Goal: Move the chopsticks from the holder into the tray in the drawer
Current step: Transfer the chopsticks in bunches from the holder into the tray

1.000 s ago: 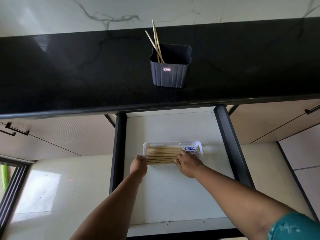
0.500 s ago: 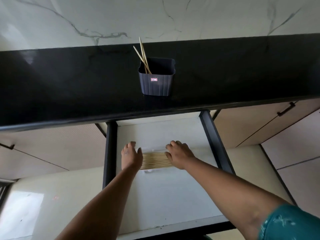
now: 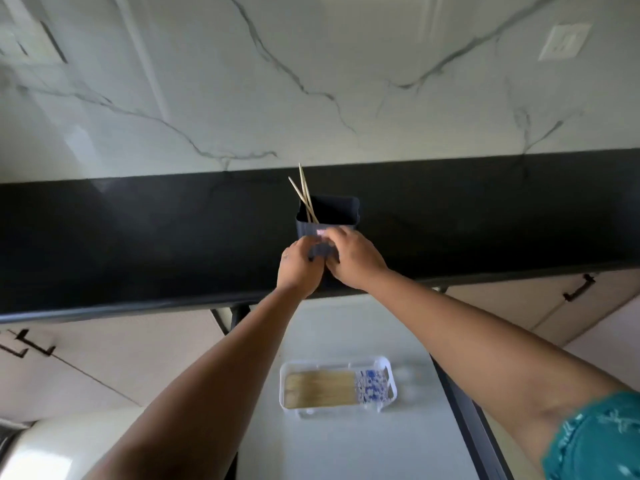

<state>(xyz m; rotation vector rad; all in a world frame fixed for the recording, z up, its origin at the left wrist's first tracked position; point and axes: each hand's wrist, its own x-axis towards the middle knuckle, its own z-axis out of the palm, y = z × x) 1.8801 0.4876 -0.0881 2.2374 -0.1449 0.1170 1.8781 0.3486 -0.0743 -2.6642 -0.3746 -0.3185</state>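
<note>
Both hands have left the tray [image 3: 387, 369] in the drawer [image 3: 460, 403] and risen to the holder [image 3: 341, 211]: left hand [image 3: 300, 268] and right hand [image 3: 355, 259] clasp its front. Two chopsticks [image 3: 303, 192] remain inside (last pair, likely).

Soft daylight from my feed, even, fairly bright. Marble wall [image 3: 311, 81] carries pale window reflections toward upper left, washed and hazy. Black desk [image 3: 138, 237] reads dark, faint sheen near its left end, detail swallowed. Bright glare patch on floor [image 3: 45, 455] at bottom left. Both hands smeared by motion blur; tray [image 3: 336, 388] slightly ghosted. Wide-angle bend at frame edges; shadows weak.
</note>
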